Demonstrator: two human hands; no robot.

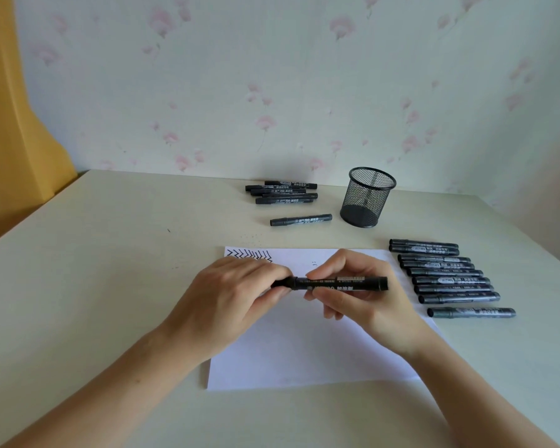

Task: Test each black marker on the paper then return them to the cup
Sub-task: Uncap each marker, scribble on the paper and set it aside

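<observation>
A black marker [333, 283] lies level between both hands above the white paper [307, 357]. My left hand [230, 295] grips its cap end on the left. My right hand [353, 286] pinches the barrel. The paper carries a row of black zigzag strokes [249, 254] at its top left corner. The black mesh cup [367, 197] stands upright behind the paper, with no marker visible in it. Several markers [450, 276] lie in a row right of the paper. Another pile of markers [283, 192] lies left of the cup, with a single marker [300, 220] in front of it.
The pale table [110, 253] reaches a floral wallpapered wall at the back. A yellow curtain [13, 124] hangs at the far left. The table's right edge runs diagonally past the row of markers.
</observation>
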